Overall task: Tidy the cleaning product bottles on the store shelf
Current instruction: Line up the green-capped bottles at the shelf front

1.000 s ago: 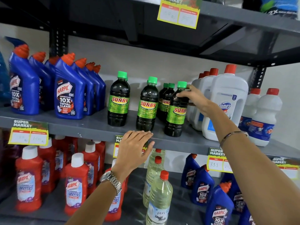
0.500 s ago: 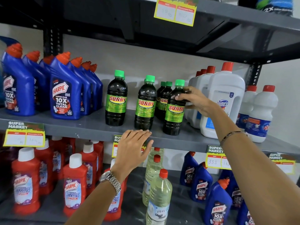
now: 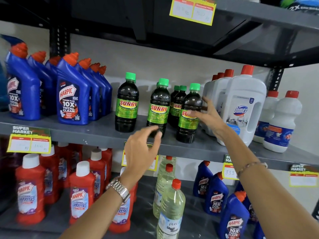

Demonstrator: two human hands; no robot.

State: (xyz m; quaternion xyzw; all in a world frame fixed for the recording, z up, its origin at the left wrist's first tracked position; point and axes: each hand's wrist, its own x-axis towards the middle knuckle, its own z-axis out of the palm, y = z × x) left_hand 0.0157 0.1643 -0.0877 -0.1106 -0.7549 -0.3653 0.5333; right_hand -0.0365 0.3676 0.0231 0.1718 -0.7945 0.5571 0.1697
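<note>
Both hands spread open, empty: my right hand sits at three o'clock of the rightmost Sunny bottle, my left hand at six o'clock of the middle Sunny bottle.

A grey metal shelf board runs across the middle of the scene, with a darker board above it and a lower board underneath. A black perforated upright stands far left against the pale wall, and another upright stands far right. Yellow price tags hang on the board edges: one up top, one at left headed SUPER MARKET, one marked 333 and one near the right edge.
</note>
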